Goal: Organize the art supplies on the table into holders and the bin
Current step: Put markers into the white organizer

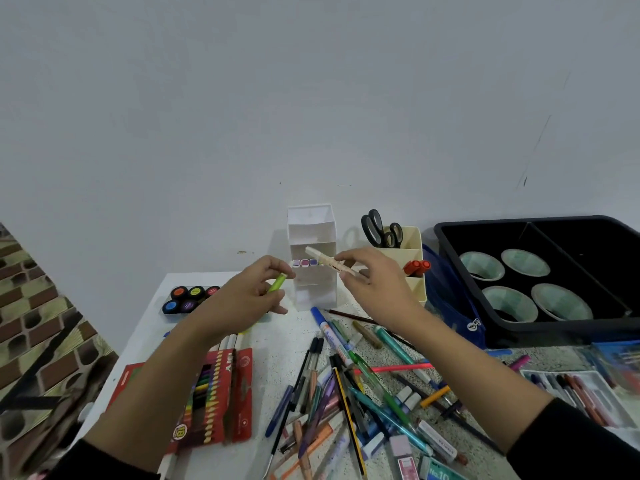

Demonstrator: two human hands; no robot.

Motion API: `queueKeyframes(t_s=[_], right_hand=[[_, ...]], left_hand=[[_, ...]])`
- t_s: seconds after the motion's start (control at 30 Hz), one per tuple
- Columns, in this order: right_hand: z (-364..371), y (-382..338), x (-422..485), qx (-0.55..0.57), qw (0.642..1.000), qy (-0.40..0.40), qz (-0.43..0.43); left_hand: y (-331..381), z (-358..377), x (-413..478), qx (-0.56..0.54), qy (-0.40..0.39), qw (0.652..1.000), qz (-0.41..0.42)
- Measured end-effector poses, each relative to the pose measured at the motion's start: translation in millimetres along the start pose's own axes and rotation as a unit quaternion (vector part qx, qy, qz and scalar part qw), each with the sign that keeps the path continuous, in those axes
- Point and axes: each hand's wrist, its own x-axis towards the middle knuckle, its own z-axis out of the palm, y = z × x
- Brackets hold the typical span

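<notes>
A white tiered holder (313, 230) stands at the back of the table, with three purple and pink caps (304, 262) showing in its middle tier. My left hand (254, 291) is closed on a lime-green highlighter (277, 283) just left of the holder. In front of that middle tier my right hand (372, 282) pinches a cream-coloured highlighter (329, 265), tilted, its far end at the tier's opening. A large heap of pens, markers and erasers (360, 393) lies on the table below my hands.
A cream holder (412, 251) with black scissors (379, 228) and orange markers (417, 267) stands right of the white one. A black bin (540, 275) with several paper bowls sits far right. A red pencil box (214, 393), a paint-pot set (190, 299) and a blue pouch (453, 306) lie around.
</notes>
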Motion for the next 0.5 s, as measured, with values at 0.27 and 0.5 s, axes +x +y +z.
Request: queueKeyframes(t_s=[0.27,0.5], right_hand=[[10.3,-8.0,12.3,0.094,0.988,0.120,-0.010],[14.7,-9.0,22.6,0.112,0.981,0.153,-0.044]], left_hand=[[-5.7,-1.4,7.7,0.101,0.164,0.979,0.065],[4.1,1.9,25.0,0.078,0.248,0.959,0.114]])
